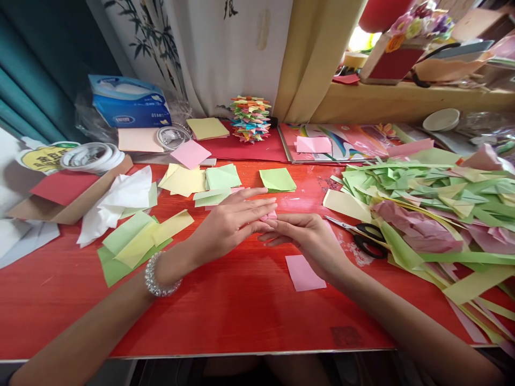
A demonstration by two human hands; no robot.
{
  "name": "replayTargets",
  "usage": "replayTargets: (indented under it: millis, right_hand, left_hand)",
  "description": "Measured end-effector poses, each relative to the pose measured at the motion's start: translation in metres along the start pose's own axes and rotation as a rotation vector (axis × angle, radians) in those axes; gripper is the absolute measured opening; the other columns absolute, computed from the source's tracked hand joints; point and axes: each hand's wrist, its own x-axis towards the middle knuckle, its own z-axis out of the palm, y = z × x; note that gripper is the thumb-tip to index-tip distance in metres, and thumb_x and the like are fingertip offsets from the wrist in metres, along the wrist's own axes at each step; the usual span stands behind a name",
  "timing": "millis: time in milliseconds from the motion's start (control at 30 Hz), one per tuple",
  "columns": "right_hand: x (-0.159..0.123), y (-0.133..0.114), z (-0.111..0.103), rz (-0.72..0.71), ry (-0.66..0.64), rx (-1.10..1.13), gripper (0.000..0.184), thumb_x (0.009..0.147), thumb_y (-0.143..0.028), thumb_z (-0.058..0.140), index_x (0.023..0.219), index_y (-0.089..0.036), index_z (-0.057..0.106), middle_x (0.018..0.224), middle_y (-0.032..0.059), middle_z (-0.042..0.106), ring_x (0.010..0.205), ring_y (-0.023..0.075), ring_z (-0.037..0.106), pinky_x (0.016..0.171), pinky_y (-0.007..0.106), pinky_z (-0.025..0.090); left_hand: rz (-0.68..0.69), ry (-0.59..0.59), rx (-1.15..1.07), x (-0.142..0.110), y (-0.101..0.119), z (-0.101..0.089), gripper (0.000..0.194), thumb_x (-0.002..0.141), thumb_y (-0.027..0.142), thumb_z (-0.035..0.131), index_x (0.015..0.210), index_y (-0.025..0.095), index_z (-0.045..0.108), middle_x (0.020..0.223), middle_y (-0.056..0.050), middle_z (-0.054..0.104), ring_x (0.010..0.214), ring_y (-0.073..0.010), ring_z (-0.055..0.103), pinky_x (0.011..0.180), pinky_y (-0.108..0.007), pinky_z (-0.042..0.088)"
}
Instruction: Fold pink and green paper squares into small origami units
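Note:
Above the middle of the red table, my two hands meet at a small folded piece of pink paper (270, 215), mostly hidden by fingers. My left hand (235, 220), with a beaded bracelet at the wrist, has its fingers stretched long and pinches the paper with the thumb underneath. From the other side my right hand (300, 230) grips it between thumb and index finger. A square pink sheet (306, 273) lies below my right hand. Just beyond my fingertips sits a stack of green square papers (277, 180). Black-handled scissors (362, 236) lie to the right.
A heap of folded green paper pieces (426, 187) and loose strips spreads on the right. Yellow and green sheets (140, 241) lie at left, near a cardboard tray (76, 206) and a crumpled tissue (120, 198). A colourful paper stack (250, 119) stands at the back.

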Motion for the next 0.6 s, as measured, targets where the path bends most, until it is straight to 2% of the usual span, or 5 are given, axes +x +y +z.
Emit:
replayTargets:
  millis: [233,367,433,500,600]
  right_hand:
    - [0.0,0.001,0.001,-0.036,-0.052,-0.057,0.021,0.083,-0.033,0.057,0.095,-0.023,0.071,0.092,0.0022,0.071,0.086,0.0155,0.066,0.08,0.029,0.053]
    - [0.002,-0.001,0.0,-0.128,0.028,-0.239,0.027,0.08,-0.036,0.06,0.103,-0.021,0.065,0.1,0.0037,0.068,0.089,0.0177,0.065,0.079,0.032,0.053]
    - [0.003,-0.002,-0.001,-0.169,0.07,-0.284,0.036,0.076,-0.034,0.065,0.11,-0.021,0.059,0.104,0.0044,0.067,0.091,0.0181,0.064,0.079,0.032,0.053]
    - [0.002,-0.002,-0.001,-0.176,0.063,-0.313,0.036,0.077,-0.032,0.064,0.111,-0.021,0.057,0.102,0.0041,0.067,0.09,0.0173,0.065,0.08,0.031,0.053]
    - [0.0,-0.002,0.0,-0.161,0.037,-0.395,0.019,0.082,-0.031,0.057,0.095,-0.019,0.064,0.084,0.0022,0.07,0.078,0.0155,0.067,0.076,0.029,0.053]
  left_hand:
    - [-0.16,0.025,-0.187,0.002,0.003,-0.002,0.022,0.085,0.015,0.056,0.105,0.014,0.065,0.107,-0.008,0.068,0.102,-0.0182,0.061,0.092,-0.034,0.049]
    - [-0.325,0.093,-0.3,0.004,0.009,-0.004,0.019,0.083,0.022,0.06,0.1,0.019,0.068,0.102,-0.004,0.07,0.1,-0.0173,0.061,0.093,-0.033,0.047]
    - [-0.372,0.12,-0.348,0.006,0.014,-0.003,0.016,0.083,0.023,0.06,0.096,0.022,0.069,0.104,-0.002,0.069,0.103,-0.0169,0.059,0.096,-0.033,0.044]
    - [-0.409,0.14,-0.39,0.006,0.017,-0.001,0.014,0.082,0.024,0.061,0.092,0.023,0.07,0.105,-0.002,0.066,0.104,-0.0172,0.056,0.096,-0.034,0.042]
    - [-0.509,0.144,-0.477,0.006,0.019,0.002,0.014,0.082,0.03,0.061,0.088,0.024,0.071,0.097,-0.004,0.063,0.094,-0.0173,0.057,0.085,-0.032,0.047]
